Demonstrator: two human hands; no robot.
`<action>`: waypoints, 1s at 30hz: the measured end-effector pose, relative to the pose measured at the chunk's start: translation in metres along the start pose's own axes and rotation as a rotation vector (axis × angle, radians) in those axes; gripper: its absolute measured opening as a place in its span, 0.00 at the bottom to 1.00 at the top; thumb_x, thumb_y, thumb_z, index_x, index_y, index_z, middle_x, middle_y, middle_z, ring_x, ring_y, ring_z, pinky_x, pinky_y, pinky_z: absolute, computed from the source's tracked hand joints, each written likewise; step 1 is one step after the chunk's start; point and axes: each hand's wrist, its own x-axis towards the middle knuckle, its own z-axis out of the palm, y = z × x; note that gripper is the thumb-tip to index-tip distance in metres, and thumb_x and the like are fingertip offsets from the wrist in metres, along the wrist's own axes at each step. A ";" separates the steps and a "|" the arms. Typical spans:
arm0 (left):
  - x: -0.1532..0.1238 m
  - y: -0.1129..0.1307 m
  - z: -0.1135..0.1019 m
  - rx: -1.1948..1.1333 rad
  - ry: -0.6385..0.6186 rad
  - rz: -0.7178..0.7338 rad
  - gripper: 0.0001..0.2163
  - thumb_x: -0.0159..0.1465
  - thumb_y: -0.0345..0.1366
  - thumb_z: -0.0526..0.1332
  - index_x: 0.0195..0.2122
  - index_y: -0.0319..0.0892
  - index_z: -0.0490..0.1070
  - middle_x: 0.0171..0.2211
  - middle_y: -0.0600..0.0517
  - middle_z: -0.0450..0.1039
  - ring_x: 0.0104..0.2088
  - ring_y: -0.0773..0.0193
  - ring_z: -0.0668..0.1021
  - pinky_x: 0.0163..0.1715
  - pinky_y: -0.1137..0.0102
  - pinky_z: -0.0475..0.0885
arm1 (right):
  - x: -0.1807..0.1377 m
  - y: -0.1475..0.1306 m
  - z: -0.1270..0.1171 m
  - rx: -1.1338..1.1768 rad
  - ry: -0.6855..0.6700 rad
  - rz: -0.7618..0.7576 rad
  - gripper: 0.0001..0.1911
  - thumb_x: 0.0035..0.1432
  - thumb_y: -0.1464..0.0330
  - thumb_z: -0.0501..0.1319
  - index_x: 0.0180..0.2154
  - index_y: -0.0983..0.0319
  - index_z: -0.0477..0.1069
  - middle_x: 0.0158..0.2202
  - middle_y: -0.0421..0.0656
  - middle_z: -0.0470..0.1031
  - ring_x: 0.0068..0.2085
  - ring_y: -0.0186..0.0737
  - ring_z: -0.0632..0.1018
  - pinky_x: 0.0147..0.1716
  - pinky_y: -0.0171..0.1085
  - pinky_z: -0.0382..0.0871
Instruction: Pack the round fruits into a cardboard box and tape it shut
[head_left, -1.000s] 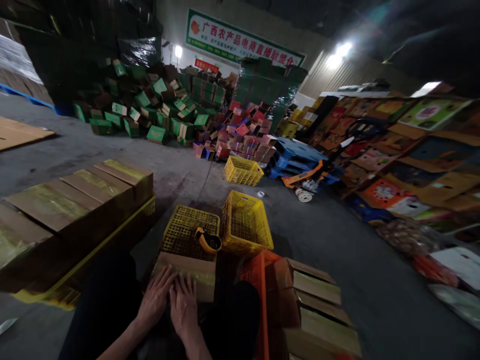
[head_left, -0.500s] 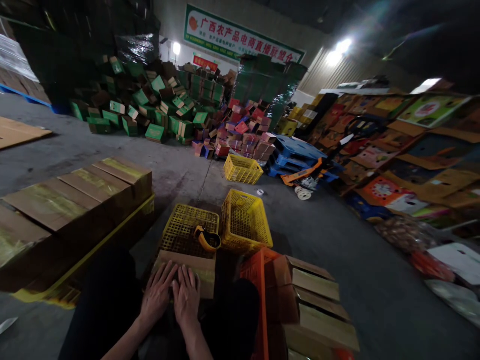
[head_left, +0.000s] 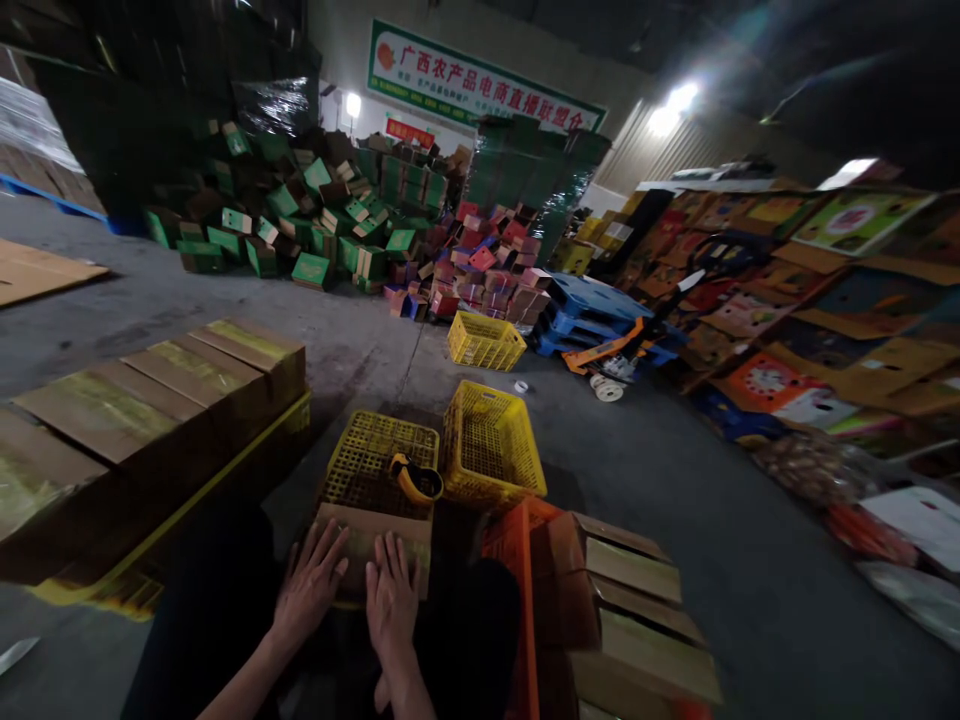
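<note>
A brown cardboard box with a tape strip across its top sits between my knees, at the near side of an upturned yellow crate. My left hand lies flat on the box's left part, fingers spread. On the right part rests my right hand, its fingers stretched out and nothing in it. A gap of bare cardboard separates the two hands. Just beyond the box, a yellow and black tape dispenser lies on the crate.
Taped boxes fill a yellow crate on my left. An orange crate with more taped boxes is at my right. Another yellow crate stands ahead. Farther off are a pallet jack, blue pallets and heaped green boxes.
My hands have moved apart on the box, the left one slightly left and the right one to the right. The box and dispenser stay in place.
</note>
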 end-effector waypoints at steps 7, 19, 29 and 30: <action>-0.002 -0.006 0.004 -0.094 0.018 -0.033 0.26 0.71 0.40 0.52 0.70 0.48 0.54 0.70 0.46 0.54 0.70 0.52 0.57 0.64 0.51 0.59 | -0.003 0.026 -0.010 -0.099 0.059 0.102 0.27 0.73 0.57 0.40 0.68 0.52 0.57 0.69 0.44 0.58 0.70 0.47 0.58 0.65 0.57 0.53; -0.001 -0.016 0.010 -0.211 0.074 -0.034 0.34 0.71 0.46 0.53 0.73 0.44 0.41 0.71 0.43 0.51 0.70 0.50 0.58 0.63 0.53 0.64 | -0.008 0.062 0.009 -0.002 0.142 0.149 0.34 0.72 0.53 0.36 0.69 0.64 0.55 0.69 0.51 0.58 0.68 0.50 0.62 0.61 0.49 0.64; 0.001 -0.002 0.014 -0.011 0.074 -0.079 0.26 0.70 0.39 0.51 0.68 0.39 0.59 0.68 0.40 0.57 0.68 0.48 0.61 0.65 0.44 0.53 | -0.006 0.050 0.010 -0.072 0.082 0.239 0.35 0.72 0.52 0.37 0.69 0.65 0.53 0.71 0.52 0.53 0.71 0.58 0.55 0.62 0.58 0.59; 0.000 0.002 0.016 0.005 0.077 -0.088 0.25 0.70 0.38 0.51 0.67 0.39 0.61 0.68 0.39 0.57 0.68 0.47 0.60 0.65 0.43 0.52 | -0.005 0.049 0.009 -0.084 0.077 0.234 0.35 0.72 0.53 0.38 0.69 0.65 0.54 0.70 0.52 0.53 0.71 0.58 0.55 0.63 0.59 0.58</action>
